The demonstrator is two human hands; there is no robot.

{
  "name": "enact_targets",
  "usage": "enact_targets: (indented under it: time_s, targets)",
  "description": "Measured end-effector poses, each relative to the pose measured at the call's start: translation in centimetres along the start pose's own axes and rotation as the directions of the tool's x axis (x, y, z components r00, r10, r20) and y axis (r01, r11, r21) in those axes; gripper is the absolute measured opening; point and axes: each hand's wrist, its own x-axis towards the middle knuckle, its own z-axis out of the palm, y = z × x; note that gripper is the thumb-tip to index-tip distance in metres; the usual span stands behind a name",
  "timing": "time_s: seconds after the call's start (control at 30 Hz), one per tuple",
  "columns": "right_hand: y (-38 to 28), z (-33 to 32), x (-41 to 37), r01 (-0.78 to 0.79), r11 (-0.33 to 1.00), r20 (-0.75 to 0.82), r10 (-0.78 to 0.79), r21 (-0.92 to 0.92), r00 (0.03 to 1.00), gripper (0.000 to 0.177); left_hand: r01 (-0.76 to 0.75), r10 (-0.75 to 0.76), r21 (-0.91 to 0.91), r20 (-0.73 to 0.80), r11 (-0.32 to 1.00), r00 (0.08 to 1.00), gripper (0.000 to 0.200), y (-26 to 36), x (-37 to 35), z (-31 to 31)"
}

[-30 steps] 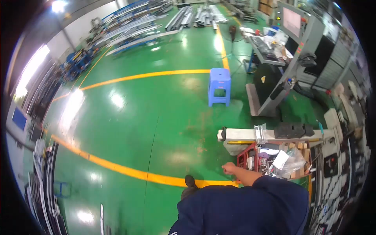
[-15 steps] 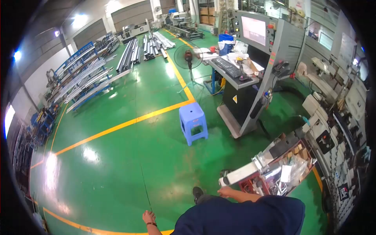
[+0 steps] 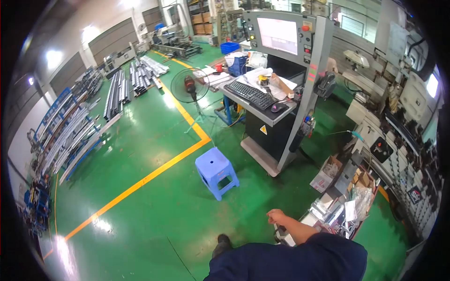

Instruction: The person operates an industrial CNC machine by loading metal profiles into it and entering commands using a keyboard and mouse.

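Right hand: fingers curled loosely inward, nothing visible in the grip. It hangs just beside the near end of a cart loaded with boxes and plastic bags; contact cannot be confirmed. The cart stands on the green floor near a machine console. A blue stool sits beside the yellow floor line, apart from the hand.

You wear a plain, dark navy top. Its short sleeve covers your upper right arm, and the forearm is bare from there to your right hand. One black shoe shows on your foot.
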Motion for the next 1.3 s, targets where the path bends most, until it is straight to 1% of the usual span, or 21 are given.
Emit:
enact_targets:
  time_s: [0.07, 0.17, 0.2, 0.23, 0.27, 0.33, 0.4, 0.47, 0.5, 0.53, 0.57, 0.6, 0.63, 0.67, 0.73, 0.77, 0.83, 0.97, 1.13, 1.27, 1.3]
  targets:
    - [0.4, -0.6, 1.1, 0.013, 0.997, -0.097, -0.005, 0.079, 0.995, 0.023, -0.015, 0.015, 0.006, 0.039, 1.0, 0.999, 0.042, 2.7, 3.5, -2.9]
    - [6.3, -3.2, 5.9, -0.06, 0.89, 0.008, 0.072, -0.452, 0.997, 0.018, -0.055, 0.052, 0.049, 0.07, 0.997, 0.996, 0.046, 6.3, 9.7, -8.0]
    - [7.5, -2.4, 6.0, -0.293, 0.928, -0.07, 0.285, -0.229, 0.956, 0.019, -0.073, 0.067, 0.08, 0.071, 0.994, 0.995, 0.048, 7.0, 12.0, -9.9]
    - [8.6, -1.6, 6.1, -0.484, 0.874, -0.144, 0.483, 0.028, 0.864, 0.021, -0.09, 0.082, 0.11, 0.082, 0.99, 0.993, 0.049, 7.8, 14.3, -11.9]
    - [8.2, -1.2, 5.0, -0.538, 0.834, -0.156, 0.552, 0.127, 0.819, 0.02, -0.108, 0.096, 0.146, 0.087, 0.983, 0.992, 0.05, 9.1, 16.5, -14.4]
    - [5.3, 0.1, 3.8, -0.504, 0.853, -0.152, 0.521, 0.134, 0.84, 0.02, -0.171, 0.144, 0.298, 0.108, 0.939, 0.984, 0.053, 12.8, 21.6, -19.5]
    - [2.9, 1.4, 4.1, -0.425, 0.89, -0.146, 0.449, 0.167, 0.882, 0.021, -0.328, 0.295, 0.582, 0.155, 0.744, 0.943, 0.056, 16.8, 28.1, -24.2]
    - [0.7, 2.1, 5.0, -0.339, 0.918, -0.164, 0.373, 0.205, 0.913, 0.022, -0.501, 0.533, 0.566, 0.124, 0.655, 0.837, 0.029, 22.8, 33.2, -26.8]
    - [-0.4, 2.4, 5.3, -0.297, 0.926, -0.178, 0.341, 0.234, 0.923, 0.023, -0.417, 0.439, 0.39, 0.035, 0.821, 0.898, 0.027, 26.4, 35.4, -28.4]
    - [-1.5, 2.7, 5.5, -0.259, 0.929, -0.195, 0.315, 0.266, 0.929, 0.024, -0.25, 0.24, -0.206, -0.073, 0.946, 0.968, 0.025, 30.4, 36.8, -29.6]
    - [-3.1, 2.5, 6.0, -0.219, 0.932, -0.218, 0.287, 0.29, 0.933, 0.026, -0.239, 0.209, -0.496, -0.116, 0.835, 0.971, 0.024, 34.2, 39.1, -30.5]
    - [-4.5, 2.4, 6.3, -0.185, 0.928, -0.248, 0.272, 0.325, 0.93, 0.027, -0.297, 0.264, -0.633, -0.15, 0.715, 0.953, 0.022, 38.4, 41.3, -31.1]
    - [-5.8, 2.5, 6.7, -0.159, 0.921, -0.282, 0.268, 0.355, 0.921, 0.029, -0.433, 0.319, -0.458, -0.306, 0.777, 0.897, 0.03, 43.5, 42.3, -31.9]
    - [-7.0, 2.6, 6.8, -0.139, 0.905, -0.315, 0.279, 0.402, 0.907, 0.027, -0.456, 0.372, -0.533, -0.264, 0.713, 0.89, 0.04, 48.4, 45.7, -32.4]
    - [-8.4, 2.0, 7.0, -0.094, 0.871, -0.381, 0.306, 0.483, 0.872, 0.025, -0.512, 0.497, -0.677, -0.241, 0.529, 0.833, 0.045, 58.2, 45.1, -33.2]
    - [-7.3, 1.0, 7.7, -0.11, 0.858, -0.306, 0.295, 0.501, 0.905, 0.024, -0.56, 0.564, -0.609, -0.212, 0.563, 0.798, 0.048, 63.5, 42.4, -34.6]
    - [-3.3, -1.3, 9.2, -0.149, 0.842, -0.149, 0.26, 0.519, 0.954, 0.023, -0.708, 0.705, -0.593, -0.306, 0.384, 0.639, 0.049, 73.2, 39.1, -35.2]
    - [-3.9, -3.2, 8.0, -0.166, 0.786, -0.254, 0.381, 0.595, 0.889, 0.02, -0.756, 0.806, -0.603, -0.301, 0.252, 0.509, 0.056, 88.8, 28.8, -36.3]
    - [-7.5, -8.8, 11.4, -0.195, 0.729, -0.311, 0.496, 0.656, 0.811, 0.019, -0.824, 0.922, -0.566, -0.298, 0.038, 0.247, 0.059, 104.5, 24.4, -36.6]
    - [-11.2, -13.1, 14.0, -0.085, 0.697, -0.418, 0.518, 0.712, 0.747, 0.019, -0.908, 0.906, -0.418, -0.384, 0.004, 0.18, 0.065, 115.6, 23.5, -36.4]
    - [-11.9, -14.0, 14.6, -0.048, 0.69, -0.442, 0.513, 0.722, 0.736, 0.019, -0.918, 0.912, -0.393, -0.358, 0.047, 0.2, 0.067, 118.2, 23.7, -36.5]
